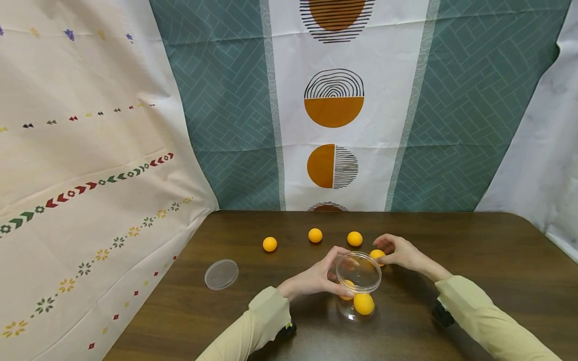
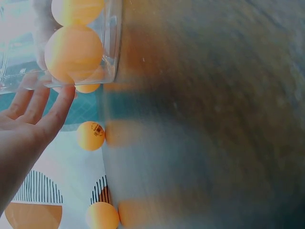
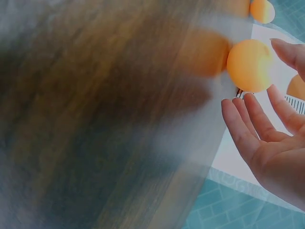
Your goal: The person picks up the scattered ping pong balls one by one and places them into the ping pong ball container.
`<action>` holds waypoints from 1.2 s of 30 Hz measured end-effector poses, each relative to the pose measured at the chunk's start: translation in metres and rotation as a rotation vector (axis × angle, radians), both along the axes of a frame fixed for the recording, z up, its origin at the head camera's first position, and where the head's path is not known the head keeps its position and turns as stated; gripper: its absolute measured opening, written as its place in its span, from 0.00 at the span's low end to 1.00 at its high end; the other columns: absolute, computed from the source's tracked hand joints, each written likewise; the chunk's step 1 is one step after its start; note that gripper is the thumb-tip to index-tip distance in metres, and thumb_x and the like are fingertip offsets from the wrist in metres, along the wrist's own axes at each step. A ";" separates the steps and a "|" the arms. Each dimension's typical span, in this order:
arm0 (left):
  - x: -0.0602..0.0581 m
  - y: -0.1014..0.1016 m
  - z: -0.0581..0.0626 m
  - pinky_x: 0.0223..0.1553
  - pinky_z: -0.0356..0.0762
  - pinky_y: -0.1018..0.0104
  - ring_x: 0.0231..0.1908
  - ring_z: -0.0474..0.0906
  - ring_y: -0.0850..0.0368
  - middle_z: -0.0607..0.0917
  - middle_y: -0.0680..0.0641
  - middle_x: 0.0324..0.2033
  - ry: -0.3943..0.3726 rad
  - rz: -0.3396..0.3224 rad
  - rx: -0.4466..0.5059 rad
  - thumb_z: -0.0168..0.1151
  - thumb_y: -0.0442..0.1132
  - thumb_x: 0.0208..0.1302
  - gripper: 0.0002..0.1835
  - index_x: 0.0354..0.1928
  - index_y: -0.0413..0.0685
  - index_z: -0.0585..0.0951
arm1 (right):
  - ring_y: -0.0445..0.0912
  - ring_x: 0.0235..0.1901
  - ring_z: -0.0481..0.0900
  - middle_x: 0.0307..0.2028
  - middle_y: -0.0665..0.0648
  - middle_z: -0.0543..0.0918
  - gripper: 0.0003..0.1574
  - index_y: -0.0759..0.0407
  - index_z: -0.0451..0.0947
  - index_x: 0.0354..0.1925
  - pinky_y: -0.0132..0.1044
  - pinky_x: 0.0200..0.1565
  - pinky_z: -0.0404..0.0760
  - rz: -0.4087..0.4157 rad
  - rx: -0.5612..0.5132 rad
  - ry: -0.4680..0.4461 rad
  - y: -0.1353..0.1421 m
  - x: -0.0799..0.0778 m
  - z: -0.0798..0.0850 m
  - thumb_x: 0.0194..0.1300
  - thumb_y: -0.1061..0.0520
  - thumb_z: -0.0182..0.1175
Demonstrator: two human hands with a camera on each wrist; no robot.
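Observation:
My left hand (image 1: 318, 276) holds a clear plastic jar (image 1: 358, 288) from its left side, fingers and thumb spread around its wall. The jar stands upright and uncovered on the table, with two orange ping-pong balls (image 1: 363, 304) inside. To the right of the jar, my right hand (image 1: 399, 253) reaches around another ping-pong ball (image 1: 377, 257) on the table. In the right wrist view the thumb and fingers stand loosely spread about that ball (image 3: 250, 65), not closed on it. Behind the left hand's fingers, the jar's far wall is partly hidden.
Three more orange balls lie in a row farther back: a left one (image 1: 269, 244), a middle one (image 1: 315, 235) and a right one (image 1: 354, 238). A clear round lid (image 1: 221, 275) lies at the left of the dark wooden table (image 1: 451, 235). Patterned cloths (image 1: 221, 100) hang behind.

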State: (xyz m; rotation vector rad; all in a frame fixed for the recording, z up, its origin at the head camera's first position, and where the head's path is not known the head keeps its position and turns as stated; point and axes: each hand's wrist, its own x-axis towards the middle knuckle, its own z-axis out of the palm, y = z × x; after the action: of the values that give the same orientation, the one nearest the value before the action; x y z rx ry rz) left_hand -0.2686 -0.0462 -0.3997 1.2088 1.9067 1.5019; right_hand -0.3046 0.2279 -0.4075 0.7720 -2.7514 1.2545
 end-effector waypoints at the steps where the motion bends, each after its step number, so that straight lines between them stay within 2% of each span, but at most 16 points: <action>1: 0.002 0.000 0.003 0.48 0.67 0.62 0.57 0.63 0.58 0.67 0.47 0.56 0.001 -0.005 0.005 0.64 0.41 0.54 0.35 0.59 0.59 0.55 | 0.54 0.33 0.76 0.37 0.64 0.76 0.26 0.70 0.71 0.43 0.47 0.38 0.75 0.001 0.001 -0.004 0.000 0.000 0.000 0.47 0.62 0.69; 5: 0.010 -0.001 0.015 0.48 0.67 0.62 0.57 0.63 0.56 0.66 0.44 0.56 -0.006 -0.025 0.022 0.64 0.39 0.54 0.36 0.60 0.52 0.54 | 0.54 0.33 0.77 0.37 0.63 0.77 0.26 0.70 0.71 0.43 0.47 0.37 0.75 0.006 0.003 -0.014 0.000 -0.001 -0.001 0.46 0.63 0.69; 10: 0.016 -0.002 0.025 0.48 0.67 0.62 0.56 0.64 0.58 0.67 0.46 0.56 -0.007 -0.022 0.008 0.63 0.39 0.54 0.35 0.60 0.50 0.54 | 0.52 0.32 0.76 0.37 0.62 0.77 0.25 0.70 0.71 0.42 0.44 0.36 0.75 0.004 0.010 -0.016 -0.002 0.000 -0.001 0.45 0.64 0.68; 21: 0.015 -0.002 0.024 0.48 0.67 0.61 0.56 0.63 0.57 0.68 0.47 0.56 -0.012 -0.017 0.006 0.63 0.39 0.54 0.35 0.60 0.51 0.54 | 0.52 0.33 0.74 0.38 0.61 0.78 0.24 0.69 0.73 0.42 0.44 0.37 0.74 -0.016 0.040 -0.019 -0.005 0.000 -0.003 0.45 0.64 0.69; 31: 0.016 -0.002 0.025 0.48 0.68 0.60 0.57 0.63 0.55 0.67 0.41 0.56 -0.001 -0.020 0.010 0.63 0.37 0.54 0.35 0.59 0.48 0.54 | 0.50 0.33 0.72 0.35 0.57 0.78 0.18 0.67 0.75 0.38 0.45 0.38 0.72 -0.008 0.059 -0.018 -0.007 0.000 -0.004 0.46 0.65 0.67; 36: 0.017 -0.003 0.026 0.47 0.68 0.61 0.56 0.64 0.56 0.67 0.42 0.56 -0.001 -0.021 0.006 0.63 0.37 0.54 0.35 0.59 0.49 0.54 | 0.50 0.32 0.72 0.35 0.57 0.78 0.18 0.67 0.75 0.38 0.45 0.38 0.72 -0.003 0.056 -0.021 -0.007 0.000 -0.004 0.46 0.65 0.67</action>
State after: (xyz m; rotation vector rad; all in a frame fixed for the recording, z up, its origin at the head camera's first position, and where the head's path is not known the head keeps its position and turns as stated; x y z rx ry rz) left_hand -0.2515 -0.0489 -0.3738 1.2268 1.8846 1.4988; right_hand -0.3041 0.2211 -0.4112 0.7625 -2.8140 1.1969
